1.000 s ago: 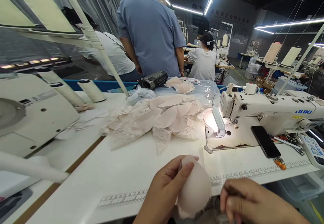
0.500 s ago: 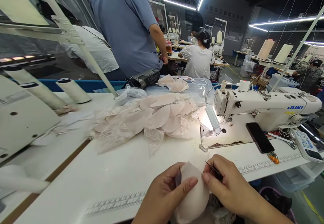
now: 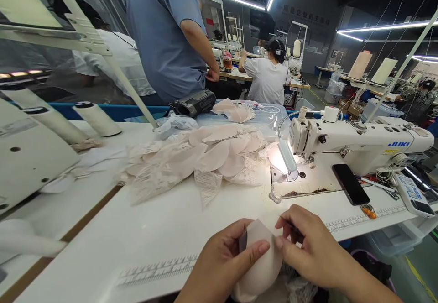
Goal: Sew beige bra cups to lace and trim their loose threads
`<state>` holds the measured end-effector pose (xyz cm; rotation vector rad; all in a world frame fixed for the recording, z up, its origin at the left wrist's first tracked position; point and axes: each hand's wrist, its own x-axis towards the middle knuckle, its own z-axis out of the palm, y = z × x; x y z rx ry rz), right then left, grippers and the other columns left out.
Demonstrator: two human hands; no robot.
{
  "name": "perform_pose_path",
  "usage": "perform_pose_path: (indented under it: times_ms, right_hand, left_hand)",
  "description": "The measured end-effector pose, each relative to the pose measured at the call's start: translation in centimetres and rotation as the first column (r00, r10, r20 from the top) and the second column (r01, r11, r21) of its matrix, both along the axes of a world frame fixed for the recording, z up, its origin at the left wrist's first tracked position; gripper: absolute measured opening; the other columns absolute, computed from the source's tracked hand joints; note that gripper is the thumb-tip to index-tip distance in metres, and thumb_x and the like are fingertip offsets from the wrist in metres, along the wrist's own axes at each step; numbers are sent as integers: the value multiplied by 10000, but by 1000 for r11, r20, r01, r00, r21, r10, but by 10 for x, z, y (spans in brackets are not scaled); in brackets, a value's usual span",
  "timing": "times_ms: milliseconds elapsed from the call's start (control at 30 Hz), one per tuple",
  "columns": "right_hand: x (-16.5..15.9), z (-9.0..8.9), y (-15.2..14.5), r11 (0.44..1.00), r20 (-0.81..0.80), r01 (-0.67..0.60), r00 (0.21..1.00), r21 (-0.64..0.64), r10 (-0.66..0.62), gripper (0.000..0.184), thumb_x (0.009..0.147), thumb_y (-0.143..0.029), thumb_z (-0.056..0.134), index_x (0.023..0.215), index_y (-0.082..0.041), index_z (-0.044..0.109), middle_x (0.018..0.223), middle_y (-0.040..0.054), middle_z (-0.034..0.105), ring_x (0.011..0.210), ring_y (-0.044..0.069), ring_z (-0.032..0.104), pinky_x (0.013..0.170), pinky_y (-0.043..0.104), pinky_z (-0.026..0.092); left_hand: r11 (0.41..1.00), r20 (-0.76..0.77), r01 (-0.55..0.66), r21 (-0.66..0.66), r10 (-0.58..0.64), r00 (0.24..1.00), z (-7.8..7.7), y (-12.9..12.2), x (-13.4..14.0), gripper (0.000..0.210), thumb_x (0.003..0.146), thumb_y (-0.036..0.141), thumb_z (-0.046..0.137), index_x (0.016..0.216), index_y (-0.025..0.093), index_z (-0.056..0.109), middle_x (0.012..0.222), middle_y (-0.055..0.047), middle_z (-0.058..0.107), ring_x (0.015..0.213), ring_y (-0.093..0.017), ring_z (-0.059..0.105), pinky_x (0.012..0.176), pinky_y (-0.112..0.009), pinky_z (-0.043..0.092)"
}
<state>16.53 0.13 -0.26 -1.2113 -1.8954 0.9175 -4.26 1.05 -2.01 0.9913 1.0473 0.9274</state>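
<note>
A pale pink bra cup (image 3: 262, 266) is in my left hand (image 3: 226, 257), with the thumb across its smooth outer face and the fingers behind it. Close against the cup's right edge is my right hand (image 3: 306, 248), its thumb tip at the fabric. A small, dark, thin tool (image 3: 293, 226) lies within the curled right fingers; most of it is hidden, so its kind is unclear. Lace fabric (image 3: 301, 289) hangs below the right hand at the table's edge.
A heap of pale cups and lace (image 3: 219, 154) lies mid-table. To the right stands a JUKI sewing machine (image 3: 362, 143) with a lit lamp (image 3: 287, 157). A black phone (image 3: 351, 184) rests on its bed. Thread cones (image 3: 97, 118) stand left; a person in blue (image 3: 167, 43) is beyond.
My right index finger has lifted a little and the dark tool's tip shows less. The left hand keeps its hold. A seated co-worker in white has raised a hand.
</note>
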Motion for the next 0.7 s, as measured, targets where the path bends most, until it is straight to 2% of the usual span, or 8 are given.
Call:
perform_pose_path:
  times_ms: [167,267,367,433,467,500,600,700]
  right_hand:
    - [-7,-14,-2,962,54,33,997,270,-49,112,877,-109,537,911,-208,577,865,16,559,775,181,492,698,309,360]
    - [-2,-11,3,994,-211,99,974,56,-85,64,897,-158,560,872,-215,577,760,-18,504,673,154,433,618,275,334]
    - [14,0,10,960,-680,-107,726,-257,-101,178,926,-324,638,809,-238,536,659,-80,356,518,107,239,450,209,231]
    - [30,6,14,960,-841,-120,518,-251,-155,290,898,-412,712,770,-245,514,675,-89,307,511,101,143,389,186,176]
    - [38,8,16,974,-857,-42,485,-223,-176,316,895,-430,736,757,-244,521,688,-85,311,515,104,144,380,179,183]
    - [46,8,16,979,-828,65,525,-192,-197,309,906,-435,748,762,-242,554,699,-75,341,518,107,188,385,175,220]
    - [54,1,11,950,-483,313,832,4,-272,164,911,-386,804,883,-242,731,879,22,561,702,155,501,498,202,405]
    - [36,-10,-5,978,-202,195,963,79,-176,330,892,-352,847,1207,-301,766,1121,70,645,946,217,600,688,267,511]
  left_hand:
    - [995,-48,92,35,-90,995,-17,6,-4,464,699,619,933,825,189,812,730,-23,749,680,-187,609,607,-241,519]
    - [994,-53,104,15,-104,993,-16,6,-5,465,685,617,934,805,188,800,708,-14,741,664,-187,614,603,-245,508]
    - [994,-64,109,5,-109,992,-9,2,-6,420,685,571,941,770,184,801,697,-10,744,657,-182,616,597,-237,483]
    - [995,-66,98,-1,-98,993,-6,0,-8,375,701,534,939,785,189,817,715,-9,757,668,-177,615,594,-227,470]
    - [995,-64,95,-4,-95,993,-6,0,-9,366,712,529,937,801,192,825,726,-8,763,679,-178,618,599,-225,471]
    - [994,-62,106,-5,-106,992,-7,0,-10,373,718,538,934,813,193,827,732,-10,766,682,-180,621,597,-224,473]
    - [988,-52,153,12,-152,987,-10,5,-11,435,741,599,914,849,190,815,785,-30,784,714,-199,648,614,-234,503]
    - [988,-28,152,24,-152,988,-11,10,-7,459,747,614,917,839,183,786,778,-23,761,704,-181,631,615,-222,508]
